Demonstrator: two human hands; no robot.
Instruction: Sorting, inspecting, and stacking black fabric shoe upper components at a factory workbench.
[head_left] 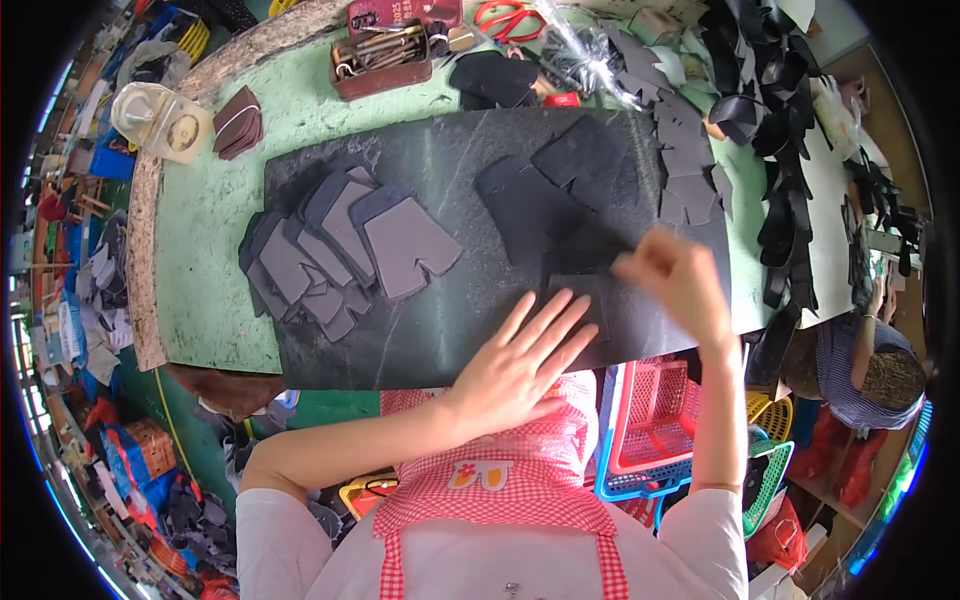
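My left hand [525, 350] lies flat with fingers spread near the front edge of a dark board [430, 340]. Its fingertips rest on a dark cut piece [585, 300] that barely stands out from the board. Just right of it my right hand [680, 285] is raised, blurred, with curled fingers pinched together. A dark smear shows by those fingertips; what they hold cannot be made out. Beyond both hands lie black flat pieces [525, 205], partly overlapping. On the left of the board, notched grey pieces with dark edging [405, 245] are heaped in an overlapping fan.
Behind the board stand a tool-filled box [385, 88], red-handled scissors [508, 20] and clear plastic wrap [590, 65]. A plastic container [160, 122] and a maroon bundle [238, 125] sit far left. Black strips [785, 200] hang along the right; below are baskets [650, 410] and another person [870, 370].
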